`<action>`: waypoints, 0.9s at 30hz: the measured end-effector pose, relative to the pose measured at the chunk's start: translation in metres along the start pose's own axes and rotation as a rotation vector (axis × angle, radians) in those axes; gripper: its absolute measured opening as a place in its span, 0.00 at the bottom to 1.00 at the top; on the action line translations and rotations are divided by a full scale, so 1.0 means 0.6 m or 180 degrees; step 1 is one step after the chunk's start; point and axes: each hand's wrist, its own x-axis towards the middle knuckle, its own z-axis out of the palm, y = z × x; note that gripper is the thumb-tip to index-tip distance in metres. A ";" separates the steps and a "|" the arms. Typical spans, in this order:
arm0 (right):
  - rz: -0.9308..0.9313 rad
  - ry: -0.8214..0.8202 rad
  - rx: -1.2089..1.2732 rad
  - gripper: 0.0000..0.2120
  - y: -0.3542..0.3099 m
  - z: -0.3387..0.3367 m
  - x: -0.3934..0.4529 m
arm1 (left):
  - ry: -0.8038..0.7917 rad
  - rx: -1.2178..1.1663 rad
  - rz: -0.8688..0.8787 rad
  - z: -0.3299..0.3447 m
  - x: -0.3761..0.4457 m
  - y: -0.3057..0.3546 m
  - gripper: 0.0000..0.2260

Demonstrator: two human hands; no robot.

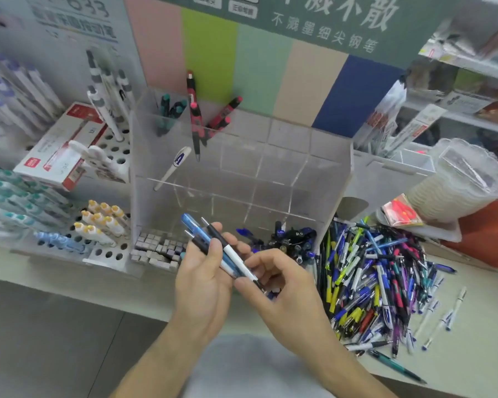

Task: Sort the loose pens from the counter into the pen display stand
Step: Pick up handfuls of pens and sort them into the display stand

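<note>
head view: one camera only, looking down over the counter [457, 349].
left hand [204, 271]: fingers are curling round a small bundle of pens [213, 242], gripping it mid-barrel with the ends fanning up and left.
right hand [279, 285]: thumb and forefinger are pinching the lower end of a white and black pen [236, 258] in that bundle; it is appearing to single this one out, as a judgement.
pen display stand [270, 156]: clear compartmented box is standing just behind the hands; back cells are holding a few teal pens [168, 110] and red and black pens [210, 116], a white pen [174, 166] is leaning in a middle cell, and dark blue pens [291, 239] are filling a front cell.
cells remaining: most are showing nothing inside.
loose pile [380, 282]: a large heap of mixed pens is lying on the counter to the right of the stand.
progress: sorting is looking early; a handful are placed, the bulk is waiting.
</note>
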 end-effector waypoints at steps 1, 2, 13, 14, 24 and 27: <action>-0.0243 0.0102 -0.0330 0.11 0.003 0.000 0.000 | 0.0015 -0.0024 0.0047 0.003 0.002 0.000 0.09; -0.0379 0.0138 -0.0517 0.12 0.006 -0.001 0.001 | 0.0037 -0.0027 0.0090 0.005 0.003 0.000 0.09; 0.0533 0.0419 0.1867 0.10 -0.026 -0.012 0.030 | 0.0076 0.0095 0.0394 0.005 0.017 0.024 0.10; 0.0528 0.0449 0.1916 0.11 -0.031 -0.015 0.031 | 0.0066 0.0131 0.0441 0.005 0.019 0.026 0.10; -0.0661 0.1204 0.1073 0.14 -0.111 -0.100 0.088 | 0.0330 0.1924 0.1953 -0.035 0.062 0.124 0.08; -0.1527 0.1636 0.0219 0.12 -0.135 -0.123 0.132 | 0.0279 0.3225 0.2028 -0.051 0.068 0.129 0.09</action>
